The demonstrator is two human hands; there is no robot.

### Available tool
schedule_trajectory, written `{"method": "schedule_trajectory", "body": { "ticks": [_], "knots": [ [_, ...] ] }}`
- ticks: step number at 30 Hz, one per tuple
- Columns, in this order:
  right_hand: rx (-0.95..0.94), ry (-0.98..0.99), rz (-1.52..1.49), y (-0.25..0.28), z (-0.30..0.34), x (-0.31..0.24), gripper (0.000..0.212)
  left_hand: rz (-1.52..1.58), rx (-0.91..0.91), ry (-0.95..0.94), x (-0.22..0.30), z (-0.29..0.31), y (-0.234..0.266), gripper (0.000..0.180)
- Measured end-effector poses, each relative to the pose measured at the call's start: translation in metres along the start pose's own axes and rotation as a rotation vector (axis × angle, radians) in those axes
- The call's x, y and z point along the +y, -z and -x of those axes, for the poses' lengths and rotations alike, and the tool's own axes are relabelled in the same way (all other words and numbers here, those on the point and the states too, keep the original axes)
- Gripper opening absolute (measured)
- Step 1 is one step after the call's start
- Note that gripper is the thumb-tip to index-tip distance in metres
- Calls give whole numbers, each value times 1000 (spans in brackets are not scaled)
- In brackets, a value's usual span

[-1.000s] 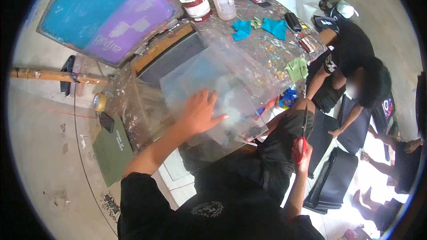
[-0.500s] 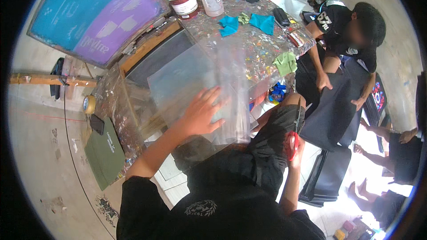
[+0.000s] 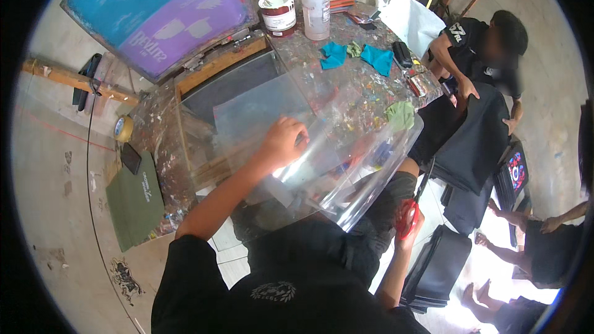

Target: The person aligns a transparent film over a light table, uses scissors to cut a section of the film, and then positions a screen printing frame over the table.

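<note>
Biggest first: paint-spattered worktable [image 3: 303, 55] in front of me. Teal-and-purple framed screen [image 3: 185, 12] tilted up at its far left. Clear plastic sheets [image 3: 257, 114] lie on the near part of the table; one curls up in a shiny bend on the right, out over my thigh [image 3: 396, 188]. Can't count the layers. Co-worker [image 3: 473, 55] off to the right, both hands on a large black sheet [image 3: 473, 139]. Stack of black pieces [image 3: 436, 266] on the floor, right of me. Olive panel [image 3: 133, 201] at the table's left edge. White-and-maroon tub [image 3: 278, 15] and clear bottle [image 3: 316, 9] side by side at the back.

My left hand [image 3: 284, 142] is on the plastic, fingers bent; can't tell if they pinch an edge. Right hand [image 3: 409, 239] is wrapped round the red handles of the scissors [image 3: 405, 218], blades pointing away from me, beside the plastic. Teal cloth scraps [image 3: 377, 60] mid-table. Dark phone [image 3: 130, 158] by the olive panel, tape roll [image 3: 124, 128] just beyond.
</note>
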State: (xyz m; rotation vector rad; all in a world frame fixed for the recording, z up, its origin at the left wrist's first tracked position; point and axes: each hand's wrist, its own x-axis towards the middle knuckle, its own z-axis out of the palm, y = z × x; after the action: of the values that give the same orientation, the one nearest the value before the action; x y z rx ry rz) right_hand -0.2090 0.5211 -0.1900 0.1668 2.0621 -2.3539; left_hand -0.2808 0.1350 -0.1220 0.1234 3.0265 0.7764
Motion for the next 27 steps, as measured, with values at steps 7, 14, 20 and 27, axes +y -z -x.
{"method": "schedule_trajectory", "body": {
  "ticks": [7, 14, 20, 27],
  "knots": [
    [-38, 84, 33, -14, -7, -24, 58, 657, -183, 80, -11, -22, 6, 16],
    [-62, 223, 50, -36, -3, -44, 42, 728, -254, 159, 12, -26, 40, 24],
    [-154, 306, 20, -78, 9, -75, 34, 662, -219, 139, 64, -6, 100, 31],
    [-299, 404, 190, -110, 1, -89, 30, 488, -38, 116, 86, 45, 178, 16]
  ]
}}
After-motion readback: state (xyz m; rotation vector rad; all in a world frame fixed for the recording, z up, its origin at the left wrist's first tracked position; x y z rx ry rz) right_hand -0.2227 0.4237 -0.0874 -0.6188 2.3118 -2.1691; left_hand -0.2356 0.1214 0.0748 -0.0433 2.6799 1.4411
